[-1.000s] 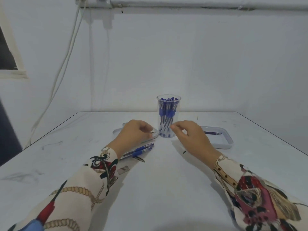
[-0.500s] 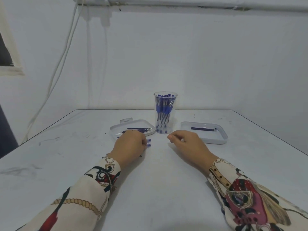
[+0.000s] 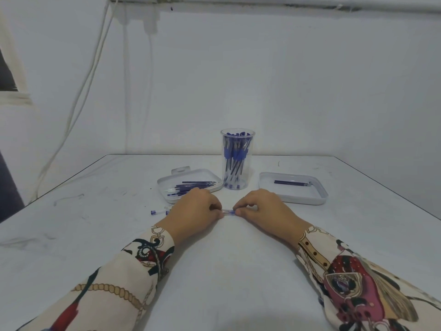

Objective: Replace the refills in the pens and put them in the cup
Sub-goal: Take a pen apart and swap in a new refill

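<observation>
Both hands, left hand (image 3: 194, 212) and right hand (image 3: 261, 210), pinch one pen (image 3: 228, 212) at table centre. The cup (image 3: 237, 160) at 12 o'clock already holds many pens. Refills (image 3: 191, 186) remain in the tray (image 3: 167, 199) at 11 o'clock, so work likely continues.

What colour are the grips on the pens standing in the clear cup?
Blue, on clear barrels, seen through the cup wall in the head view; the pens stand together inside it.
</observation>
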`<state>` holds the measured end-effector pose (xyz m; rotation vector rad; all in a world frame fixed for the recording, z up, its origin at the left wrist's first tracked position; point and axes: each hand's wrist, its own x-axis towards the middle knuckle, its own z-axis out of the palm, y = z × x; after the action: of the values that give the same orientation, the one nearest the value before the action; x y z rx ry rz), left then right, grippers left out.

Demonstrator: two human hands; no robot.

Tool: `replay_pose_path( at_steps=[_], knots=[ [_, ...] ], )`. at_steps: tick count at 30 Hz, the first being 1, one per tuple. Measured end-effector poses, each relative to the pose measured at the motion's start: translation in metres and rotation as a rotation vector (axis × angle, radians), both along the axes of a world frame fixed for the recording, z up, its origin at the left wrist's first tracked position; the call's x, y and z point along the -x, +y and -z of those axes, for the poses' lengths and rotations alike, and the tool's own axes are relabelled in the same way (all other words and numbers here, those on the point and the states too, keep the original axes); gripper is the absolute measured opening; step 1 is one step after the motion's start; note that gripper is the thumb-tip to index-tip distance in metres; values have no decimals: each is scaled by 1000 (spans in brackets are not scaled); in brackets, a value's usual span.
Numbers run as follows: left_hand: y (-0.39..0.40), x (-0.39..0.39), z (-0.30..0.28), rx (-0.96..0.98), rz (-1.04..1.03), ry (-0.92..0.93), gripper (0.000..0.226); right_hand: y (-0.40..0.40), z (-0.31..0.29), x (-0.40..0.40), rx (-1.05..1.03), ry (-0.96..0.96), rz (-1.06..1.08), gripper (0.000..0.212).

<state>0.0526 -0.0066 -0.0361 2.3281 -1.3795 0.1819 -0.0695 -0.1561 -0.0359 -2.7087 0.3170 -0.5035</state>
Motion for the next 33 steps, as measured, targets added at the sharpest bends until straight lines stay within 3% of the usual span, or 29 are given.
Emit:
replay_pose_path(
  at_steps=[8,15,33],
  knots=[
    [-1,18,0,72,10,-216,18,1,0,1,-219,-76,-4,21],
    [-3,20,4,83,32,-222,31,3,-2,2,-342,-96,0,24],
    [2,10,7,121,26,-368,35,4,-4,6,-464,-154,-11,19]
  ],
)
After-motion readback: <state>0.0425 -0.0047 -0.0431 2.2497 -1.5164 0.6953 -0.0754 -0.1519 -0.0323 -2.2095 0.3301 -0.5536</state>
